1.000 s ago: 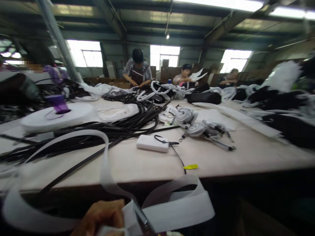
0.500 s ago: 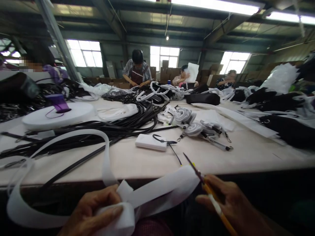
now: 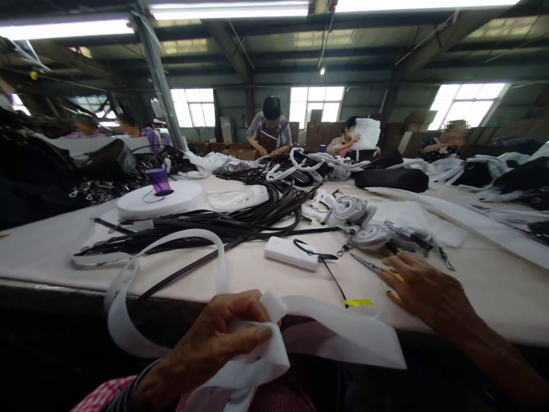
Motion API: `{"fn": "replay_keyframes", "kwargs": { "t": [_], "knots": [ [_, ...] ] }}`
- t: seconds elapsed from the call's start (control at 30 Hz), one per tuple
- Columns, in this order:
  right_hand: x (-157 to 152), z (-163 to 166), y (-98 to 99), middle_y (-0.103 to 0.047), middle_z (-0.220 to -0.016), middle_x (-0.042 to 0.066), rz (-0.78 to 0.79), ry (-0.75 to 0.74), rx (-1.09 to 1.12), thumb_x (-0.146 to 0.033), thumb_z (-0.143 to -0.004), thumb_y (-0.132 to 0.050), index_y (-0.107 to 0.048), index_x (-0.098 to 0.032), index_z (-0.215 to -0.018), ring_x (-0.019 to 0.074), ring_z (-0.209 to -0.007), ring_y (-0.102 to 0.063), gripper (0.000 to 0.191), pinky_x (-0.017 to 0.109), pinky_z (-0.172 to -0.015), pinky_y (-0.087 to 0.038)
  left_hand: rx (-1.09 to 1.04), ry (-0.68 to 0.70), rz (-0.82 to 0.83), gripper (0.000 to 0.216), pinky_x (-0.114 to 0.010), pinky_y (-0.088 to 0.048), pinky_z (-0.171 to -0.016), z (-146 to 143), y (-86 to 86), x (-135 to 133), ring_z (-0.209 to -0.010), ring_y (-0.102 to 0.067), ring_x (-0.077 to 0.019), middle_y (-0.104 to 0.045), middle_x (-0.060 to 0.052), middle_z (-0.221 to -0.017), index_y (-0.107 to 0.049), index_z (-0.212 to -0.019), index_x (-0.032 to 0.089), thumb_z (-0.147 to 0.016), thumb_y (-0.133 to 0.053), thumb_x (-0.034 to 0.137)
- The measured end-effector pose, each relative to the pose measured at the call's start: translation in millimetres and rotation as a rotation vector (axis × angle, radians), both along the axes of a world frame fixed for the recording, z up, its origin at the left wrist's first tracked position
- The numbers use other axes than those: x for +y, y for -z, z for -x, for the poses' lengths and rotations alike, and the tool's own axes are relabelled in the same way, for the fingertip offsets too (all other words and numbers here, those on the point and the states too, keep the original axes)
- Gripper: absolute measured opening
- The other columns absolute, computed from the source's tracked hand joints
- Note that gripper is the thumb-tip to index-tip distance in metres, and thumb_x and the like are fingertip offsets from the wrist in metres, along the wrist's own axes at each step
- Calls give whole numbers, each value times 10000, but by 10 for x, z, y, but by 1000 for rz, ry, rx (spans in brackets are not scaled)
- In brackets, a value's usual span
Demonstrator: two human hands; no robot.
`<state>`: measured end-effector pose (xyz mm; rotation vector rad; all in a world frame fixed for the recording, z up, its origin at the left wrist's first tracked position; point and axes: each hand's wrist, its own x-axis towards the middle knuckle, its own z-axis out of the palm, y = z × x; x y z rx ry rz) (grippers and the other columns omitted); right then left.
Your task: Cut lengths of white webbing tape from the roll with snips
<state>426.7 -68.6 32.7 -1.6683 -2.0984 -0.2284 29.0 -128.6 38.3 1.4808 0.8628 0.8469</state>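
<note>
At the near table edge, right hand [image 3: 429,292]: lies curled over yellow-handled metal scissors [image 3: 380,270], blades pointing far-left.
Left hand [image 3: 218,343]: closed, pinching wide white fabric webbing strip [image 3: 343,337] near the lap.
Strip's long axis: runs left-right, looping left toward the beige table [image 3: 257,269].

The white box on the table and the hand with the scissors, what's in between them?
In the head view, a thin black cord runs across the table between the white box and the right hand holding the scissors. The rest is bare.

Black straps [image 3: 240,217] heaped beside a white tape reel [image 3: 159,200], a white box [image 3: 291,253] on the table [image 3: 484,286].
</note>
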Motion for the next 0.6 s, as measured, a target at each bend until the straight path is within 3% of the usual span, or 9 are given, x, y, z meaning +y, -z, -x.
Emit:
{"fn": "replay_keyframes", "kwargs": {
  "t": [0.03, 0.1, 0.2, 0.27, 0.37, 0.47, 0.6],
  "knots": [
    [-84, 219, -103, -693, -1018, 107, -2, -27, 104, -443, -987, -530, -740, -194, -964, 198, -797, -629, 327, 350, -712, -439, 28, 3, -26, 348, -233, -348, -591, -36, -6, 7, -671, -502, -109, -606, -21, -797, -695, -776, 127, -891, -772, 447],
    [-262, 669, -293, -708, -1017, 59, 171, -252, 392, -488, -1012, -571, -751, -219, -1026, 166, -807, -631, 324, 299, -695, -449, 79, 22, -60, 358, -238, -347, -584, -119, -21, 20, -661, -497, -107, -591, -10, -786, -692, -785, 134, -913, -743, 465],
    [-469, 1222, -470, -704, -870, 11, 357, -504, 664, -477, -945, -708, -769, -213, -957, 137, -765, -602, 270, 245, -650, -435, 170, 35, -149, 324, -249, -385, -637, -228, -61, 23, -711, -536, -125, -608, -5, -800, -687, -810, 151, -940, -712, 447],
    [-535, 1444, -498, -684, -786, -2, 395, -564, 733, -391, -935, -725, -762, -181, -869, 112, -702, -562, 223, 227, -631, -413, 217, 19, -224, 271, -252, -411, -710, -255, -96, 6, -780, -571, -140, -634, -2, -819, -696, -822, 164, -948, -709, 403],
    [-548, 1584, -453, -637, -689, -4, 447, -569, 780, -311, -932, -676, -729, -149, -769, 96, -629, -515, 235, 211, -574, -376, 183, 27, -246, 195, -250, -428, -762, -231, -132, -37, -823, -591, -145, -667, 0, -852, -712, -824, 174, -937, -720, 332],
    [-500, 1590, -435, -612, -658, 0, 489, -561, 814, -326, -906, -672, -706, -149, -734, 101, -601, -506, 249, 204, -533, -370, 63, 130, -211, 173, -271, -459, -822, -181, -114, -63, -884, -629, -175, -711, -29, -930, -728, -821, 169, -905, -749, 318],
    [-350, 1420, -643, -606, -668, 4, 345, -458, 941, -409, -856, -748, -715, -169, -742, 109, -595, -503, 267, 209, -526, -393, 68, 254, -133, 252, -277, -477, -772, 20, 3, -85, -889, -645, -208, -717, -55, -969, -730, -764, 162, -802, -829, 391]
  ]
}}
